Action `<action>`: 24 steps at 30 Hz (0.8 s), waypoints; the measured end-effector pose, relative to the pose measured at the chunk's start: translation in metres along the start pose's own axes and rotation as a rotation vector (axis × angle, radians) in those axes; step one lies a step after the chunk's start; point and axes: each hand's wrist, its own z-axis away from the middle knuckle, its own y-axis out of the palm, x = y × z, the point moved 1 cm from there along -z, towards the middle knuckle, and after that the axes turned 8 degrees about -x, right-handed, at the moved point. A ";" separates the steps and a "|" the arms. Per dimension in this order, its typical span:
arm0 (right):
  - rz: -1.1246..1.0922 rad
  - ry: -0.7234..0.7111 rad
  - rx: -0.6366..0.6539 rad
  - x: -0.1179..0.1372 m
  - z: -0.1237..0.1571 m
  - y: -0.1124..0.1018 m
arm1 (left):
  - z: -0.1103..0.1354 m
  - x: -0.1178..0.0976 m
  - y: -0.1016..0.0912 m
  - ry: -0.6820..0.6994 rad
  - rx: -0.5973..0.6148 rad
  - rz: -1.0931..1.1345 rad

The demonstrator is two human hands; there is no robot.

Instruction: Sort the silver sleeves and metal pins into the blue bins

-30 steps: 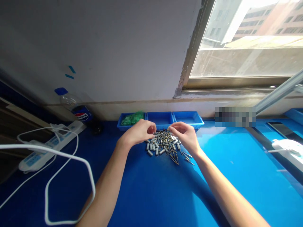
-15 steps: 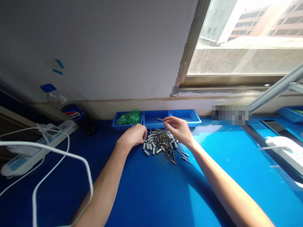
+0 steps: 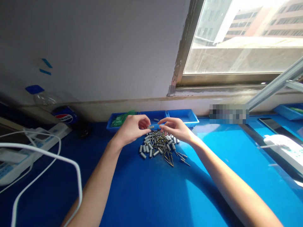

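My left hand (image 3: 134,128) pinches a small silver metal sleeve (image 3: 151,127) between thumb and fingertips, above the back of the pile. Facing it across a narrow gap, my right hand (image 3: 177,128) has thumb and index finger pinched together; whatever is between them is too small to make out. Below both hands lies a heap of thin, dark brassy pins (image 3: 159,140), with short silver sleeves (image 3: 144,148) scattered mostly around its edges. Another sleeve (image 3: 156,119) rests in the middle blue tray (image 3: 151,114), behind the fingers.
Green bags (image 3: 119,119) fill the left tray, partly hidden by my left hand; a right tray (image 3: 182,116) adjoins the middle one. At left are a cola bottle (image 3: 65,116), a power strip (image 3: 56,132) and a white cable (image 3: 79,179). Another power strip (image 3: 284,145) and a phone (image 3: 272,124) lie right.
My left hand has risen from the pile's left edge and moved right, now showing a sleeve. My right hand has shifted slightly left, bringing the fingertips of both hands close together.
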 end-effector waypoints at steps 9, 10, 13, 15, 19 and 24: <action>-0.226 0.144 -0.001 0.001 -0.001 0.002 | -0.001 -0.004 0.021 0.071 -0.136 0.119; -0.228 0.151 -0.004 0.000 -0.001 0.003 | 0.000 -0.004 0.022 0.077 -0.130 0.122; -0.219 0.136 -0.009 -0.003 -0.001 0.006 | -0.001 -0.003 0.027 0.079 -0.083 0.140; -0.189 0.117 -0.049 -0.004 -0.001 0.009 | -0.001 -0.001 0.029 0.051 -0.043 0.140; -0.115 0.088 -0.228 -0.008 -0.003 0.010 | 0.001 0.008 0.021 -0.062 0.110 -0.062; -0.110 0.077 -0.292 -0.012 -0.004 0.009 | 0.007 0.019 0.012 -0.140 0.306 -0.351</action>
